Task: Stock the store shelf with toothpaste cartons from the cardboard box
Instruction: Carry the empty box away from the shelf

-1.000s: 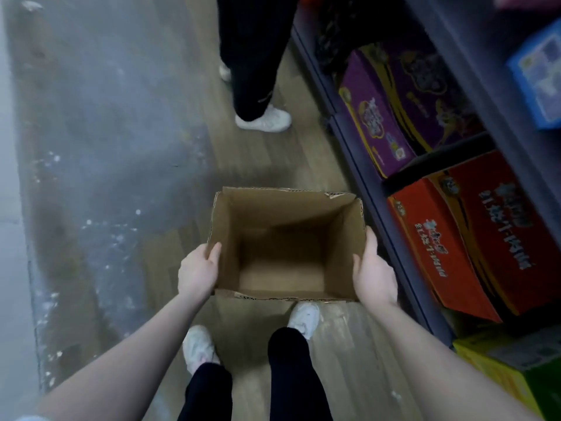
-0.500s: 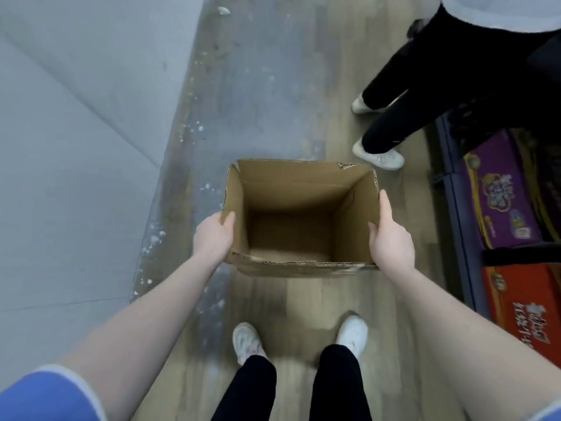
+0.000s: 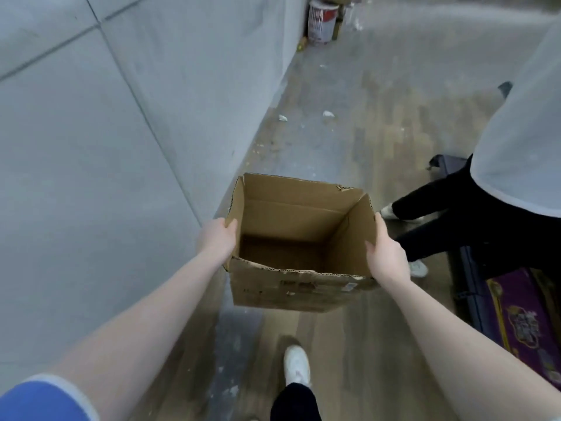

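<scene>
- Wooden floor (image 3: 379, 141) ran beside a grey wall (image 3: 91, 147).
- Between our hands hung the open cardboard box (image 3: 291, 287), held off the floor.
- Our left hand (image 3: 217, 241) and right hand (image 3: 388, 259) each kept a grip curled on a side wall.

Brown cardboard box (image 3: 291, 287), open top, empty, upright, off floor

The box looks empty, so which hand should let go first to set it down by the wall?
Probably the left hand: it holds the box on the side next to the wall. The right hand holds the far side, near another person's legs.
</scene>
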{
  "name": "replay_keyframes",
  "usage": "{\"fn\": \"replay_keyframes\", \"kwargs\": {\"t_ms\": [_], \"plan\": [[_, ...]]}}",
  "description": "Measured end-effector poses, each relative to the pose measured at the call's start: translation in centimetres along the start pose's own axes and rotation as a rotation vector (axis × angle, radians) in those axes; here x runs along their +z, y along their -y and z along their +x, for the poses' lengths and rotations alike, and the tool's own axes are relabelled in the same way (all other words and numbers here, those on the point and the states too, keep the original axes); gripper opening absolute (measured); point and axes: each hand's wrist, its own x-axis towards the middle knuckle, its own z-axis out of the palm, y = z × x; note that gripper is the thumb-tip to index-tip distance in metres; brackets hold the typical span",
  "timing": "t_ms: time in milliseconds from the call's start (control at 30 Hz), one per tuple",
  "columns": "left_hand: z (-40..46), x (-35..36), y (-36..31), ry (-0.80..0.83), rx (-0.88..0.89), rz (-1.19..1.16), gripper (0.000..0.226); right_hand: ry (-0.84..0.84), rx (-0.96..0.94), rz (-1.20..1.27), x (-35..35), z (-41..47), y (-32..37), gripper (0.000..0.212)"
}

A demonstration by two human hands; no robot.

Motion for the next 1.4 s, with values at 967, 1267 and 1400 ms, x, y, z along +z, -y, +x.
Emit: {"fn": "replay_keyframes", "kwargs": {"t_ms": [967, 1267, 1400], "plan": [[44.7, -3.0, -35.1, -0.092, 0.224, 0.199, 0.036, -0.122, 0.032, 0.055, -10.0, 51.2, 17.3, 0.061], [60.9, -3.2, -43.3, -0.064, 0.286, 0.247, 0.03, -0.159, 0.127, 0.023, -9.9, 65.4, 24.1, 0.063], [66.0, -4.4, -47.8, -0.057, 0.297, 0.244, 0.029, -0.175, 0.157, 0.012, -11.1, 70.9, 26.5, 0.063]]}}
